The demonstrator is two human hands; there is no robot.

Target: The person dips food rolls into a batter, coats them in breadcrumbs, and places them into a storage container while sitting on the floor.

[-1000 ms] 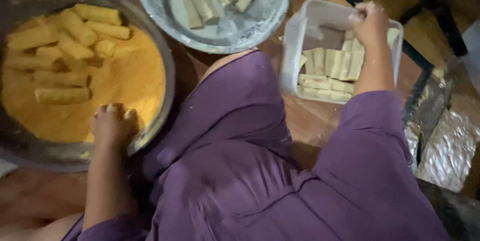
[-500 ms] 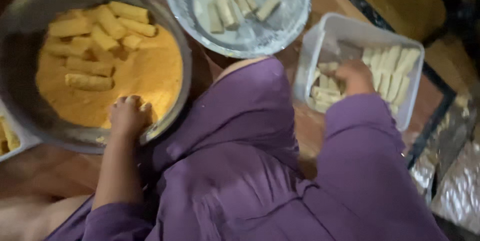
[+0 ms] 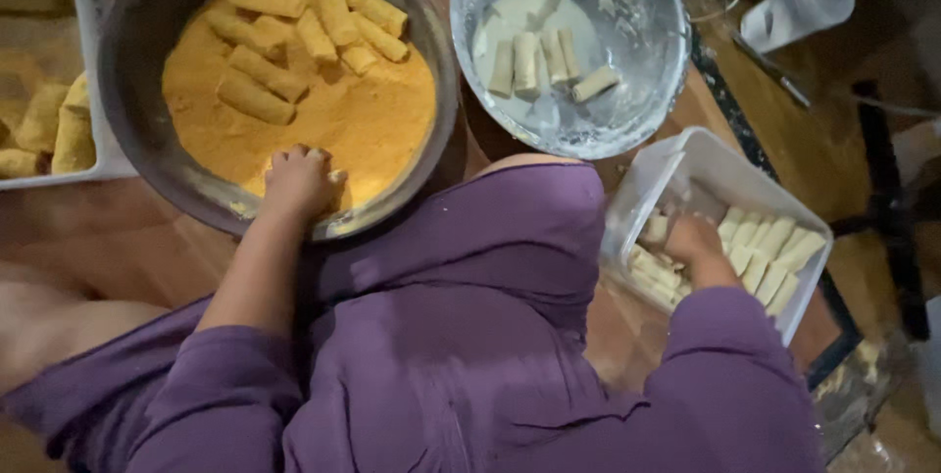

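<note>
1. The right hand (image 3: 694,240) reaches into a clear plastic tub (image 3: 814,228) of pale uncoated rolls (image 3: 774,257); its fingers curl down among them, but whether the grip has closed on a roll cannot be told from above.
2. The left hand (image 3: 299,182) rests at the near edge of a large metal bowl (image 3: 132,130) of orange breadcrumbs (image 3: 363,120), fingers curled onto the crumbs, holding nothing that shows.
3. Risk, as a judgement: the pale rolls lie tightly side by side, so a hurried pull could tear a soft wrapper or drag a neighbour out of the row.
4. Risk, as a judgement: the tub sits close to the purple-clad knee (image 3: 520,228), and a nudge from it could tip the tub.
5. Risk, as a judgement: weight from the left hand on the bowl's near edge could rock it and spill crumbs onto the wooden floor (image 3: 69,228).
6. Count: about 8 crumbed rolls (image 3: 257,99) lie in the breadcrumbs; 4 wet rolls (image 3: 529,61) sit in the batter bowl (image 3: 647,91); the tub holds roughly 12 pale rolls, partly hidden by the hand.
7. Count: 1 white tray (image 3: 93,154) at far left holds finished crumbed pieces, about 4 visible; 2 bowls, 1 tub.
</note>
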